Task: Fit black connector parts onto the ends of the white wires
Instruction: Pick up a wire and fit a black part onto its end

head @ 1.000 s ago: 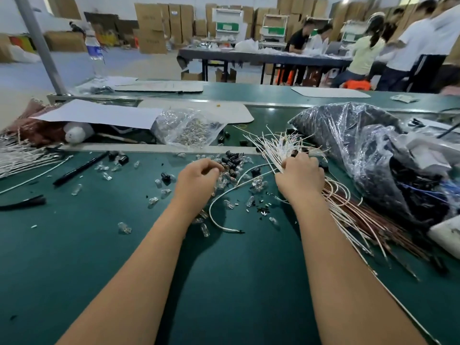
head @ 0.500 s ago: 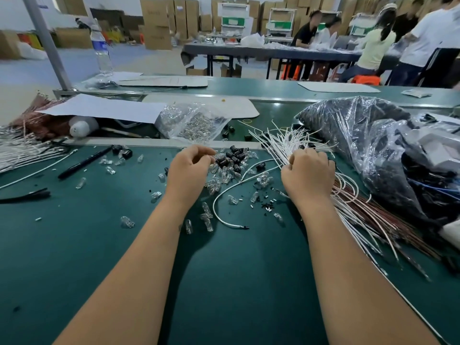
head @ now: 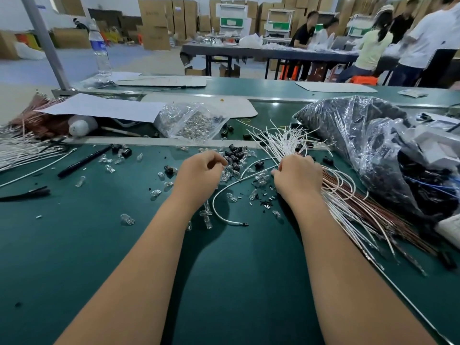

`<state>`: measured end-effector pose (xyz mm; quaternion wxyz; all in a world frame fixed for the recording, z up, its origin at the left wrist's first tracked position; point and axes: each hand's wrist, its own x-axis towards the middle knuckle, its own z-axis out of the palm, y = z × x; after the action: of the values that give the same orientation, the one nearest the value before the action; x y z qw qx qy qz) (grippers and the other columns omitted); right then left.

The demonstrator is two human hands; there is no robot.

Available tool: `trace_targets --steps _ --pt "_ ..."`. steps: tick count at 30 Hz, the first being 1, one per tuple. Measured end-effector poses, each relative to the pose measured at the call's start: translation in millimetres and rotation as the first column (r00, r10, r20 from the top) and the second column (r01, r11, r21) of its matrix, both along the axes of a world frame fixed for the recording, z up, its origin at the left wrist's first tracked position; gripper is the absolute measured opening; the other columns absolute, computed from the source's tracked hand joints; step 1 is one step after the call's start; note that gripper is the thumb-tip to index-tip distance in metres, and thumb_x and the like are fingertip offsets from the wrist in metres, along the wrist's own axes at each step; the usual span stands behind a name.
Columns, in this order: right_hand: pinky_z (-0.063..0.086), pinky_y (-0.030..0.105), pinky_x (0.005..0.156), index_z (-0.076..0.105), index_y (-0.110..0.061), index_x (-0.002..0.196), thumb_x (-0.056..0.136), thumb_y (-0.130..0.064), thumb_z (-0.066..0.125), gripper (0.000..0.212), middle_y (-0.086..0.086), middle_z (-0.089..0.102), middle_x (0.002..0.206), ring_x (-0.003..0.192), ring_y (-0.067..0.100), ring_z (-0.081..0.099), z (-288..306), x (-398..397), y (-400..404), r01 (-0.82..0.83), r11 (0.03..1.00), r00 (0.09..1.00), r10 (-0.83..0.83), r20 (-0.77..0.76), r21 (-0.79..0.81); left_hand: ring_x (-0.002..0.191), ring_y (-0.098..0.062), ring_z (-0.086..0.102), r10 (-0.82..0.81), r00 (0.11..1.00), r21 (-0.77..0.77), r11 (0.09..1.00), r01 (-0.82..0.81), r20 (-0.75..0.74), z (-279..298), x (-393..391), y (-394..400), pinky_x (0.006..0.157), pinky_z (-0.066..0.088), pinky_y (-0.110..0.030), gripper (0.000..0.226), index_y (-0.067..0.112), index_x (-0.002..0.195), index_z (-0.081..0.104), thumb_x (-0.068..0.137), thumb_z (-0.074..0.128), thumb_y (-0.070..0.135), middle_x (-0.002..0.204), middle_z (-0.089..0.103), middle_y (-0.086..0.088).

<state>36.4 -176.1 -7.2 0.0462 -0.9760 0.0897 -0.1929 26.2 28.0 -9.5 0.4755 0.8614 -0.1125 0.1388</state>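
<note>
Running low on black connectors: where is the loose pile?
In the head view, the black connectors lie mid-table on the green mat, just beyond the left hand, left of the white wires.

A water bottle (head: pixel 100 49) stands at the far left of the green table (head: pixel 74 245), beside a grey post (head: pixel 44 43). A white sheet of paper (head: pixel 99 108) lies near a clear bag of small glass bulbs (head: pixel 191 123). Loose bulbs (head: pixel 127 219) lie scattered on the table, with a black pen (head: pixel 84 161). Cardboard boxes (head: pixel 154 23) are stacked behind.

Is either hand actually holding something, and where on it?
The right hand grips the bundle of white wires near their upper ends. The left hand is curled at the black connector parts; any hold is hidden.
</note>
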Motion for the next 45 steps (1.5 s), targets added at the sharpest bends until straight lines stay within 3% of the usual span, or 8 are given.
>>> trace_targets --steps 7,18,22,26,31,38,42,45 --pt "0.033 0.033 0.079 0.069 -0.019 0.086 0.087 -0.016 0.052 0.017 -0.003 0.066 0.086 0.077 0.018 0.052 6 -5 -6 -0.114 0.954 0.993 0.11 0.029 0.279 0.04 -0.006 0.036 -0.042 0.999 0.124 0.991 0.042 0.0 0 -2 -7 0.045 0.031 -0.022 0.018 0.021 0.092 0.069 0.092 0.053 0.012 0.075 0.068 -0.008" --pt "0.028 0.032 0.073 0.054 -0.014 0.077 0.09 -0.013 0.053 0.013 0.003 0.055 0.086 0.074 0.02 0.047 1 -2 -1 -0.001 1.0 1.0 0.001 0.002 -0.032 0.045 -0.007 0.038 -0.058 0.998 0.178 0.983 0.053 0.022 -3 -3 -10 0.054 0.044 -0.03 0.02 0.025 0.088 0.066 0.091 0.053 0.01 0.081 0.07 -0.008" --pt "0.03 0.031 0.074 0.056 -0.011 0.085 0.093 -0.015 0.048 0.012 0.002 0.053 0.082 0.077 0.019 0.047 4 -4 4 -0.102 0.995 0.977 0.101 0.189 -0.004 0.104 -0.017 0.056 0.02 0.976 0.28 0.957 -0.081 0.217 0 -3 -10 0.093 0.044 -0.033 0.034 0.022 0.12 0.063 0.09 0.052 0.008 0.118 0.066 -0.001" --pt "0.038 0.033 0.057 0.049 -0.009 0.089 0.097 -0.003 0.042 0.013 0.005 0.054 0.067 0.056 0.019 0.048 15 -12 18 -0.416 0.904 0.849 0.345 0.399 0.103 0.144 -0.019 0.013 0.148 0.888 0.329 0.892 -0.311 0.436 8 -4 -10 0.114 0.008 -0.036 0.064 0.035 0.145 0.034 0.089 0.046 0.005 0.158 0.02 0.007" --pt "0.032 0.031 0.046 0.05 -0.007 0.089 0.089 0.007 0.05 0.014 0.004 0.052 0.066 0.052 0.021 0.042 18 -22 37 -0.514 0.858 0.748 0.456 0.482 -0.015 0.145 -0.02 0.005 0.086 0.854 0.473 0.802 -0.365 0.513 7 -4 -13 0.112 0.0 -0.049 0.048 0.041 0.133 0.044 0.094 0.043 0.012 0.156 0.026 0.007" --pt "0.033 0.028 0.047 0.053 -0.002 0.085 0.088 0.01 0.047 0.013 0.009 0.054 0.067 0.056 0.021 0.045 18 -18 16 -0.311 0.944 0.76 0.177 0.625 0.112 0.101 -0.024 0.054 0.153 0.896 0.373 0.87 -0.322 0.416 5 3 8 0.088 0.029 -0.036 0.023 0.019 0.1 0.068 0.095 0.047 0.012 0.096 0.069 0.0" --pt "0.026 0.017 0.05 0.052 -0.003 0.093 0.097 -0.004 0.044 0.009 0.006 0.056 0.075 0.062 0.021 0.046 17 -17 1 -0.339 0.919 0.766 0.145 0.627 0.202 0.12 -0.024 0.045 0.176 0.89 0.244 0.923 -0.297 0.421 3 3 7 0.101 0.026 -0.022 0.036 0.01 0.124 0.053 0.088 0.053 0.007 0.125 0.054 -0.01" --pt "0.028 0.023 0.049 0.051 -0.003 0.094 0.099 -0.01 0.043 0.011 0.003 0.054 0.074 0.06 0.02 0.047 17 -18 5 -0.467 0.858 0.749 0.254 0.612 0.216 0.139 -0.024 0.022 0.203 0.833 0.203 0.915 -0.348 0.515 9 1 6 0.116 0.009 -0.033 0.062 0.015 0.145 0.034 0.086 0.052 0.008 0.15 0.031 -0.009"
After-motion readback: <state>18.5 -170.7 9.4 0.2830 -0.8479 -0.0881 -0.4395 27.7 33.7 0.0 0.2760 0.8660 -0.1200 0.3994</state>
